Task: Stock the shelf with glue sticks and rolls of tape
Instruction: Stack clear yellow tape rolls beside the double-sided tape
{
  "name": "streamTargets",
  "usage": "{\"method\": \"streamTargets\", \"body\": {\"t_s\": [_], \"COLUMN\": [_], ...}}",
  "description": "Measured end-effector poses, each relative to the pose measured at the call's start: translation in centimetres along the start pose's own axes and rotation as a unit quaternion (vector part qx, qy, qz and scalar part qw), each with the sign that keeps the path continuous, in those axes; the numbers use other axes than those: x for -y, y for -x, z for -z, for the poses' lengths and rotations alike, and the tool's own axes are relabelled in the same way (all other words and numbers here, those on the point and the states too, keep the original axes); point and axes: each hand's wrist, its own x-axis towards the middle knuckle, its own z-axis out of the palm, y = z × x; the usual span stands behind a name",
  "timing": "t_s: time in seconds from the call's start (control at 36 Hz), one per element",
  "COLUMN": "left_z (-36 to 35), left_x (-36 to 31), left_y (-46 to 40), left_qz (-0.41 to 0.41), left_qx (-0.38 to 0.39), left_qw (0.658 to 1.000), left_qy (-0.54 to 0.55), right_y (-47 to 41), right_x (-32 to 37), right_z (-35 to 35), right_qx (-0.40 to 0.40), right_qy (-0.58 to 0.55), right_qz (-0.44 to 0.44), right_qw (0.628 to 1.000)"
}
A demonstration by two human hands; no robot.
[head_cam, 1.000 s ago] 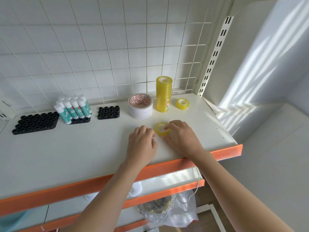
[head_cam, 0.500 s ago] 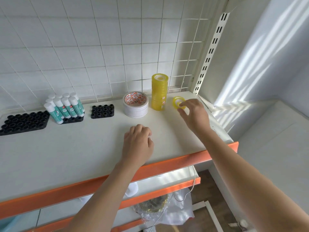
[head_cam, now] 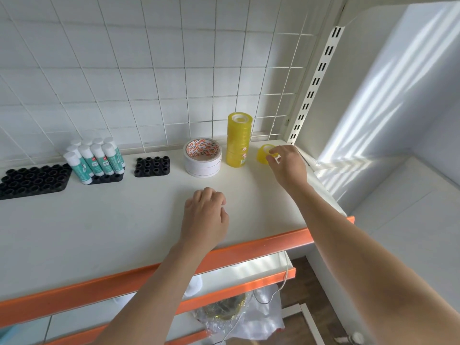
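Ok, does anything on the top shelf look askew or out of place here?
Mostly tidy. The glue sticks lean left instead of standing upright in their black tray. The small yellow tape roll in the right hand grip sits tilted, not flat.

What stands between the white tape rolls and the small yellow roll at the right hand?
The tall yellow tape stack stands between them, in the head view.

A single head-worn wide-angle camera looks forward and down from above the white shelf (head_cam: pixel 99 227), close enough that both forearms enter from the bottom edge. It faces the wire grid back panel (head_cam: pixel 149 70), whose lines bow toward the frame edges.
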Motion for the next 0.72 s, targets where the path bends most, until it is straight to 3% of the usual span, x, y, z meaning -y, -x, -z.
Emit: {"method": "streamTargets", "body": {"t_s": [0.72], "left_z": [0.03], "left_x": [-0.06], "left_y": [0.07], "left_qz": [-0.003], "left_qx": [-0.009], "left_qw": [1.0], "left_qy": [-0.006], "right_y": [-0.72], "right_x": [0.38], "right_z": [-0.8], "right_qx": [0.042], "right_qy": [0.026], "right_qz": [-0.029], "right_qw": [0.998]}}
